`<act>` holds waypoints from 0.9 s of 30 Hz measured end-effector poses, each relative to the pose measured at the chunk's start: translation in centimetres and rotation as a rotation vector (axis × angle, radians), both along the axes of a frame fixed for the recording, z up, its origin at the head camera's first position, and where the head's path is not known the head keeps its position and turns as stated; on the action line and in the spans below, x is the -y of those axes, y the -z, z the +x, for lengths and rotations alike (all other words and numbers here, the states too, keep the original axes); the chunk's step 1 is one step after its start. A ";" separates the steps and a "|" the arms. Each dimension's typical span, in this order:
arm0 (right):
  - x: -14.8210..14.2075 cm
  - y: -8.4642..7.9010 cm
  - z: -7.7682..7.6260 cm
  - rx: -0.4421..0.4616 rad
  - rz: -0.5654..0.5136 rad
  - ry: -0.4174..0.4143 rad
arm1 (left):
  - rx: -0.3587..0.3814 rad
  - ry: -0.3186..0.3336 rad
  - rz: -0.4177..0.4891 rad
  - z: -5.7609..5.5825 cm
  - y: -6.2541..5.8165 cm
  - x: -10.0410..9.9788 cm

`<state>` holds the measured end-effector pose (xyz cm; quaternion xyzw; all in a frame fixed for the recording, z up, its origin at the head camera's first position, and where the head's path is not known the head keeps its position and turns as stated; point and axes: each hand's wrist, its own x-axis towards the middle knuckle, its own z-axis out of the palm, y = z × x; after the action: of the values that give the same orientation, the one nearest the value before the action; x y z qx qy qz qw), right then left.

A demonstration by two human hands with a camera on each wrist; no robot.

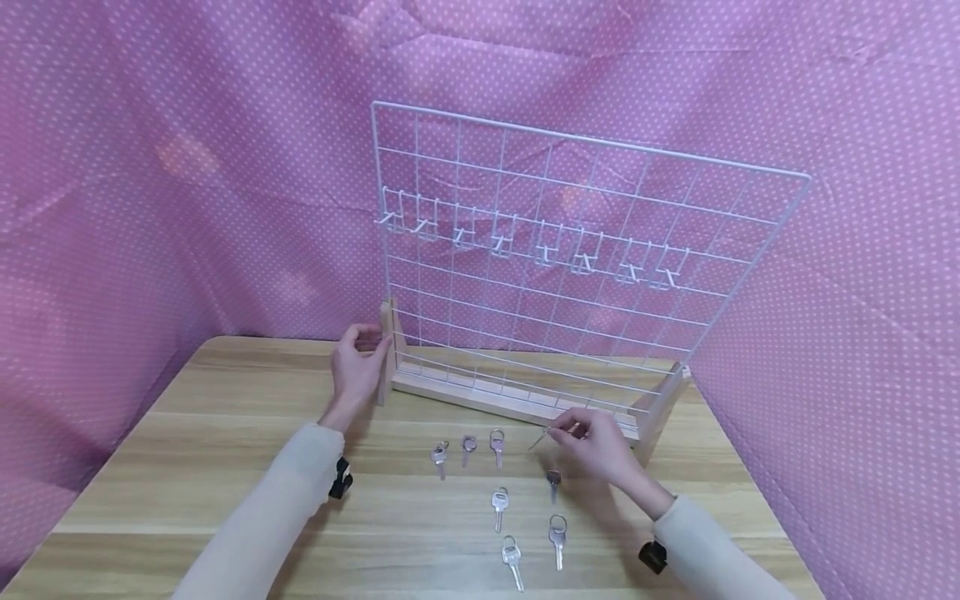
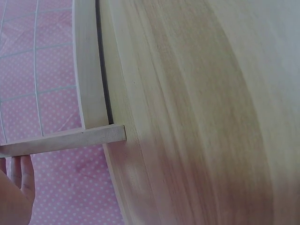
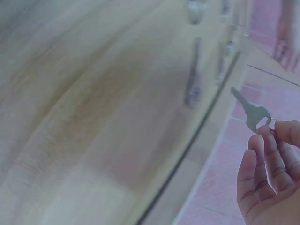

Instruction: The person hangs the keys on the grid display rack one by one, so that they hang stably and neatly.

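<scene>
My right hand (image 1: 596,446) pinches a key (image 3: 255,115) by its ring end between thumb and fingertips. The key's blade points away from the hand, above the table near the stand's right end. With its fingertips, my left hand (image 1: 358,367) touches the outer face of the wooden side support (image 1: 387,350) of a white wire grid rack (image 1: 517,317). In the left wrist view, fingers (image 2: 27,176) meet that support's edge. Loose keys lie on the table between the hands, among them a ringed key (image 1: 498,448) and a dark-headed key (image 1: 553,483) just below the right hand.
A row of white hooks (image 1: 501,243) hangs across the grid. More keys, including one ringed key (image 1: 557,537), lie nearer the front of the wooden table (image 1: 225,433). Pink dotted cloth (image 1: 225,167) surrounds the table at the back and sides.
</scene>
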<state>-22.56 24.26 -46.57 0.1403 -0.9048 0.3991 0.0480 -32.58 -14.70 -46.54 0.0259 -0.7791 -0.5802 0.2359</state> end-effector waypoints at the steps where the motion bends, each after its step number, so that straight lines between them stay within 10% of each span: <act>1: -0.1 -0.4 0.2 -0.002 -0.027 0.000 | 0.000 -0.004 -0.003 0.0 0.0 0.0; 27: -4.6 -14.3 3.4 -0.179 -0.556 0.049 | 0.017 0.007 -0.024 0.3 -0.3 0.2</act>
<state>-19.15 28.83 -32.24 0.1344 -0.7561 0.6164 0.1742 -32.31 -14.86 -46.20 0.0252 -0.7882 -0.5713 0.2275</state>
